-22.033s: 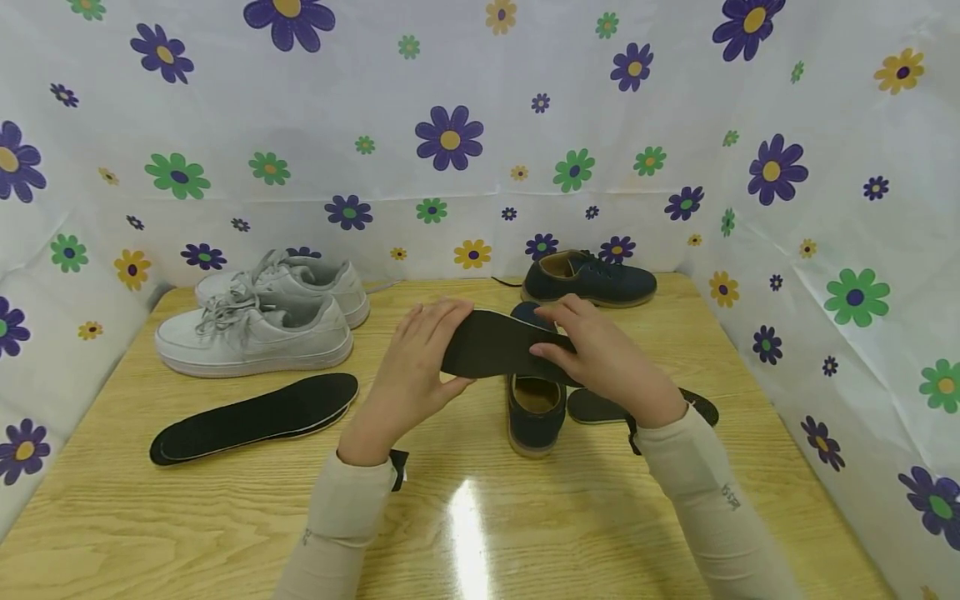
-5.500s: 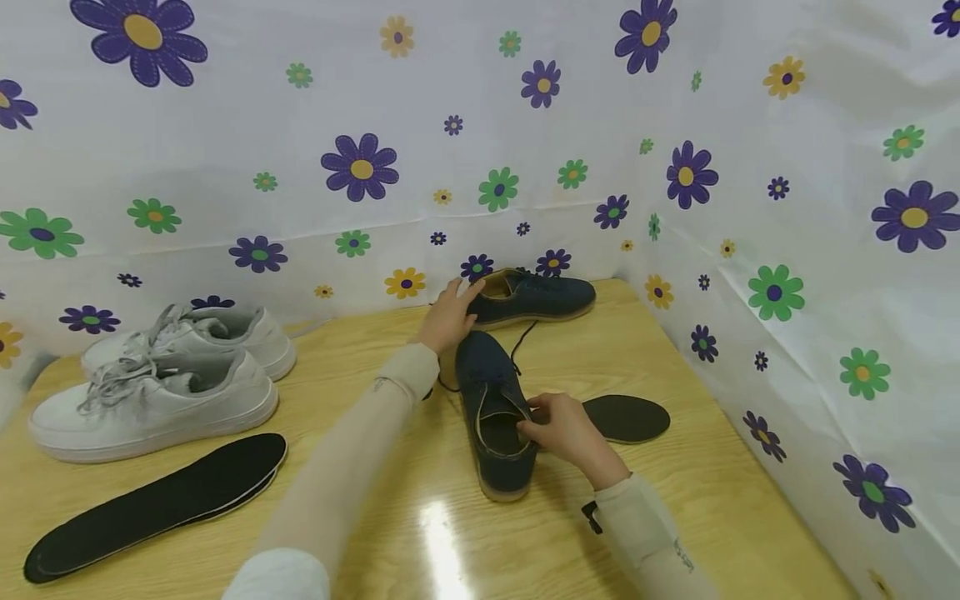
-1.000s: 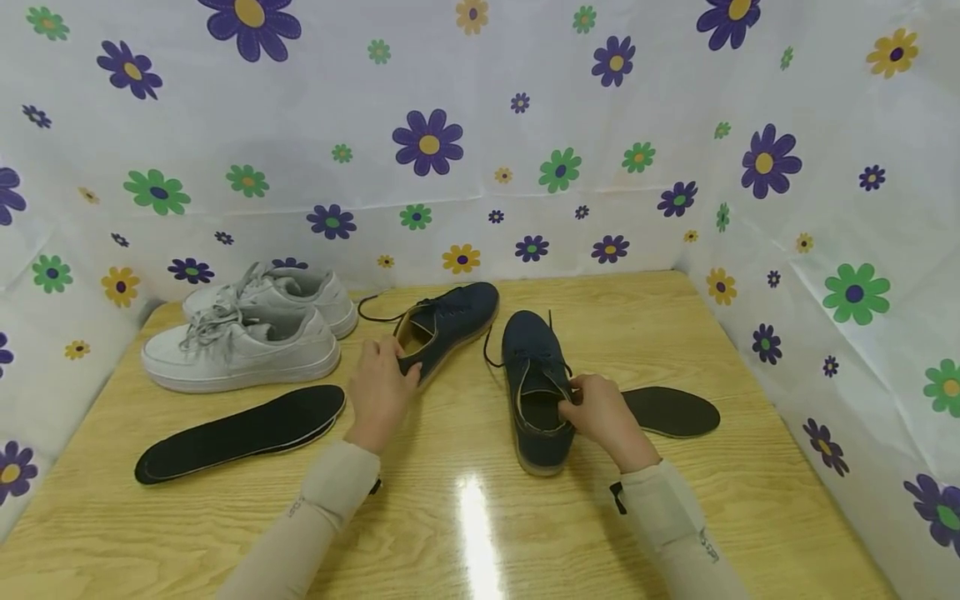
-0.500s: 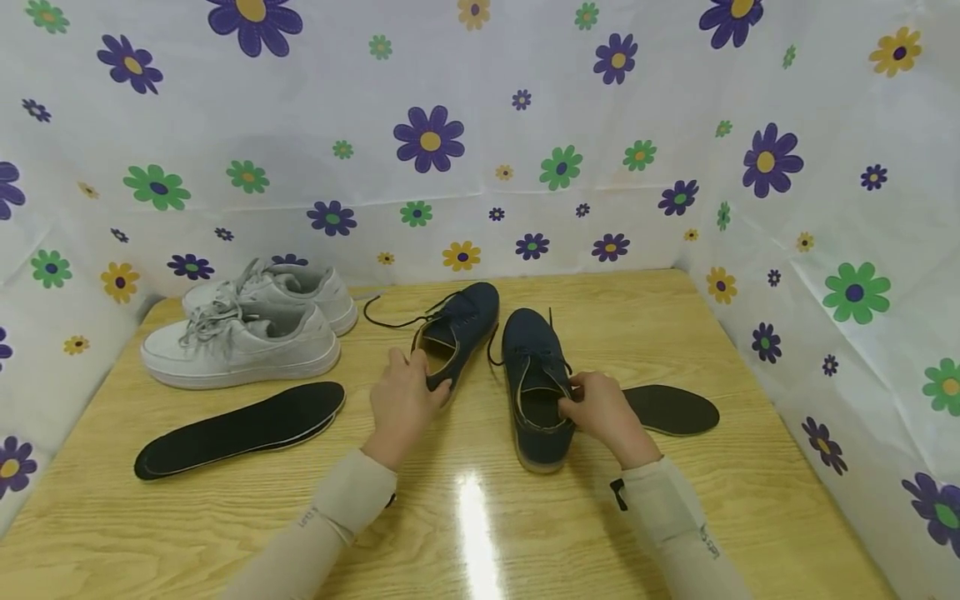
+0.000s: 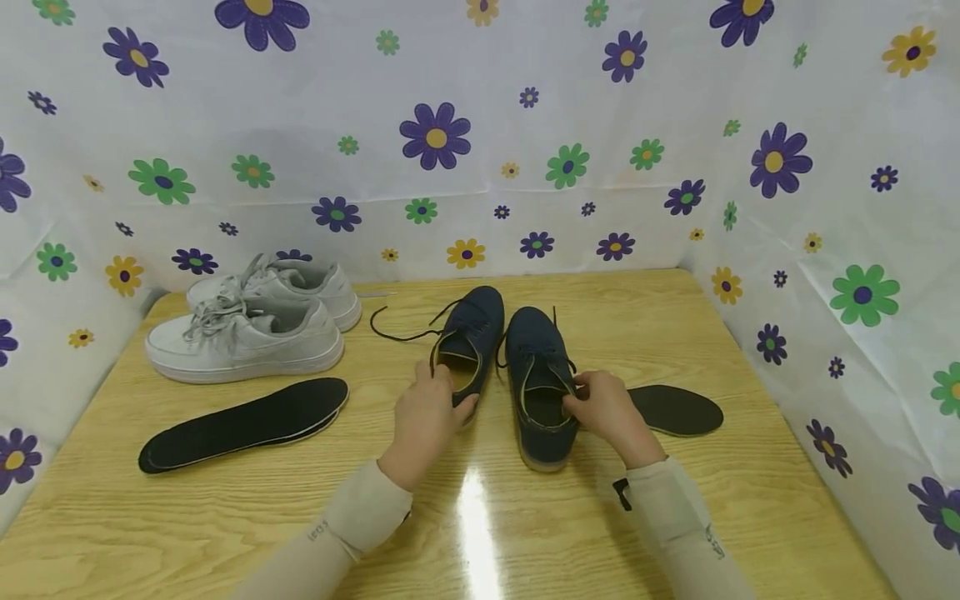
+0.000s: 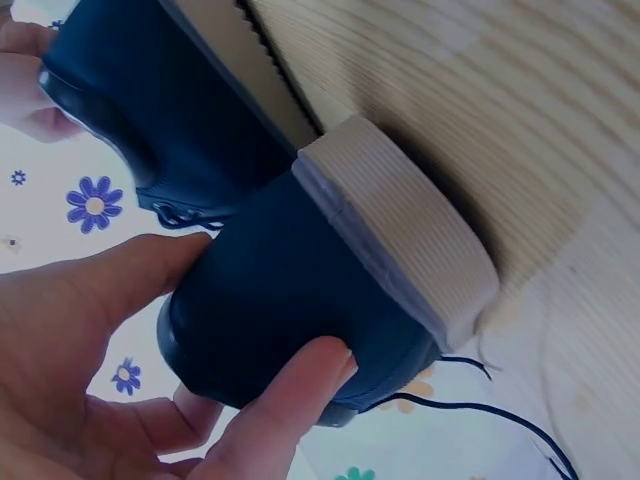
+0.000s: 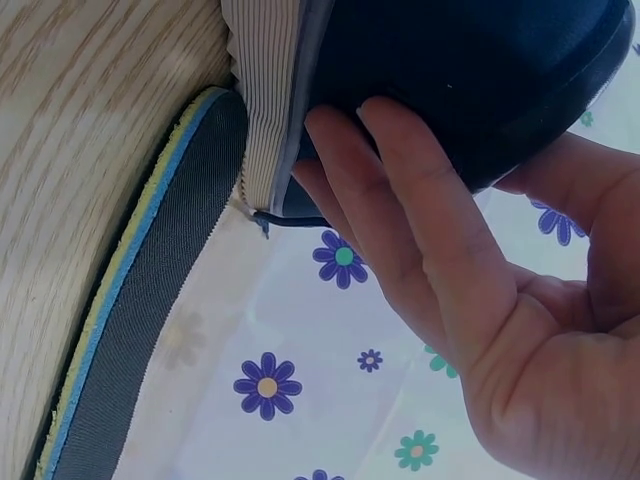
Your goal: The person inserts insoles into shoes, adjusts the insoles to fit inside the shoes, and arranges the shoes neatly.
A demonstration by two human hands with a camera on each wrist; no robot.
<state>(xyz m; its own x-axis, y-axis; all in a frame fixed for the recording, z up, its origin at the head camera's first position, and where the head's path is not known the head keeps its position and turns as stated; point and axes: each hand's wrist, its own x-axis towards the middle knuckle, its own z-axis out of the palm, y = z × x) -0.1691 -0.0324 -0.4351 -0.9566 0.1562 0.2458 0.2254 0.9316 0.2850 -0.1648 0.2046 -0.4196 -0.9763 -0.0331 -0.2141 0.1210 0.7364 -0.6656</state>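
Our light wooden bench (image 5: 225,533) stands walled on three sides by a white cloth printed with purple, green and yellow flowers (image 5: 525,100). Far to the left of our left hand, a pair of pale grey lace-up sneakers (image 5: 247,333) sits at the back of the bench, and nearer us on that side lies a long black foam insole (image 5: 243,423).

Between our two hands stand two navy suede lace-up shoes, side by side and almost touching, toes pointing away from us. Our left hand (image 5: 426,421) has its grip closed on the heel of the left navy shoe (image 5: 471,333), thumb on one side and fingers on the other, as the left wrist view (image 6: 290,310) shows. Our right hand (image 5: 609,412) has its grip closed on the right navy shoe (image 5: 536,375), fingers curled round the collar at the heel; the right wrist view shows those fingers (image 7: 400,190) against the dark upper.

Just to the right of our right hand, a shorter black insole (image 5: 678,410) lies flat on the bench, its edge close beside the shoe's pale ribbed sole (image 7: 265,90).
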